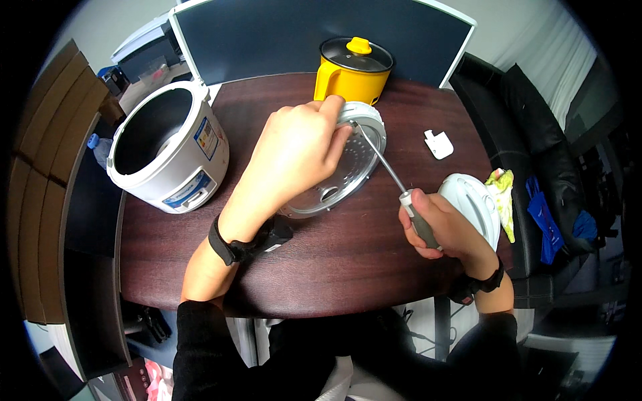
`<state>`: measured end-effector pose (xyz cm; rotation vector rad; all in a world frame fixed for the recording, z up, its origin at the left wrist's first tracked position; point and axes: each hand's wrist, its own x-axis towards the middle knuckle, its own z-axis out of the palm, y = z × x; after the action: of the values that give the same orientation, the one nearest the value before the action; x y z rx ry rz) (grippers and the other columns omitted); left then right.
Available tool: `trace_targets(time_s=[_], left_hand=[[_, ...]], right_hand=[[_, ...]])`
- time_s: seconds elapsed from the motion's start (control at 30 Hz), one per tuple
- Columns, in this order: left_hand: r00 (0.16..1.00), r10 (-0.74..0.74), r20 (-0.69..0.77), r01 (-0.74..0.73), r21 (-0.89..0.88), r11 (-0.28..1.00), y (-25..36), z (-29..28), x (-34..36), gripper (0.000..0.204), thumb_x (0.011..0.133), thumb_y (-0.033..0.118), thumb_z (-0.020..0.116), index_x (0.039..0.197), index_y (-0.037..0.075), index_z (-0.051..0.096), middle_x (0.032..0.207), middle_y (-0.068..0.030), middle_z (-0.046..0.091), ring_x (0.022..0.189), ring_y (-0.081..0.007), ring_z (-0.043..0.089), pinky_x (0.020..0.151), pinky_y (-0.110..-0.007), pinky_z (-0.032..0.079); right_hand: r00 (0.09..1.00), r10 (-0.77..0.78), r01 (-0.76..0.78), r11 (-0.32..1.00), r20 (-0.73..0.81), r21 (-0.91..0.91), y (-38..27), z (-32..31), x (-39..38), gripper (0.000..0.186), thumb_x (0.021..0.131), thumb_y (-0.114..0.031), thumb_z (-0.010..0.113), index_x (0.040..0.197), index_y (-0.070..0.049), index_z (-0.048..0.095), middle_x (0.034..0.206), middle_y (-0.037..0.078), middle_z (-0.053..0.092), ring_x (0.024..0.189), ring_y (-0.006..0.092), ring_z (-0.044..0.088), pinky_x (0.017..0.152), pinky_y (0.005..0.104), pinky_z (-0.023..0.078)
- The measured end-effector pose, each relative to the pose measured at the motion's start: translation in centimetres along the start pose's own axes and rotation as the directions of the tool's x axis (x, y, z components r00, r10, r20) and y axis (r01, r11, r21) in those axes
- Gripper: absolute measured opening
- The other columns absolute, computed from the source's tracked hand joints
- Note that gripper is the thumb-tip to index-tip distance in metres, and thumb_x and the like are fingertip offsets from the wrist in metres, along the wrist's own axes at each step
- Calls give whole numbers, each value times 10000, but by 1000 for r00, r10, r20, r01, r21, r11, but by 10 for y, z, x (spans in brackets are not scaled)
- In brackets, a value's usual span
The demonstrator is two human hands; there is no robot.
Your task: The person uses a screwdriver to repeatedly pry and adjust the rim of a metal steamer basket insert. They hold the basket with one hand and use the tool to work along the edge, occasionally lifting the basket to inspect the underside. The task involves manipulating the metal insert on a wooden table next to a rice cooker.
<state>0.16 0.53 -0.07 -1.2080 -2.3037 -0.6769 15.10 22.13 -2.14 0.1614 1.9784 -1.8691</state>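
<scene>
Right hand [447, 226] curled around screwdriver [394, 177], left hand [299, 146] gripping lid [353, 168]

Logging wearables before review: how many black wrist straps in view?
2. One strap is on the left wrist, behind the left hand; the other strap is on the right wrist, behind the right hand.

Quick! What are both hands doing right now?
Left hand: closed, holding the edge of the round lid.
Right hand: closed, holding a screwdriver by its handle.
</scene>
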Motion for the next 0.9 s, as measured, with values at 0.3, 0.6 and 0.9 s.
trace_targets(time_s=[0.3, 0.6, 0.9], left_hand=[[1000, -29, -6, 29, -3, 1000, -10, -4, 2, 343, 885, 289, 652, 1075, 5, 621, 772, -220, 662, 730, -366, 682, 645, -422, 528], [992, -124, 26, 125, -31, 992, -14, -6, 6, 362, 894, 334, 690, 986, -14, 651, 708, -191, 667, 641, -286, 696, 586, -352, 517], [991, -126, 48, 134, -307, 942, -3, -9, 6, 297, 889, 262, 694, 982, -15, 644, 693, -179, 648, 602, -280, 669, 571, -340, 493]], right_hand=[[995, -94, 92, 993, 29, 76, 7, -12, 11, 490, 1062, -467, 316, 848, -78, 524, 543, -15, 480, 361, 54, 394, 338, 197, 286], [905, -370, 389, 920, -210, 55, 13, -36, 31, 375, 1042, -403, 443, 855, -87, 518, 631, -1, 523, 417, 58, 448, 372, 203, 325], [816, -337, 436, 892, -469, 117, 42, -43, 64, 292, 937, -283, 672, 971, -11, 574, 751, 19, 563, 497, 70, 536, 389, 197, 364]])
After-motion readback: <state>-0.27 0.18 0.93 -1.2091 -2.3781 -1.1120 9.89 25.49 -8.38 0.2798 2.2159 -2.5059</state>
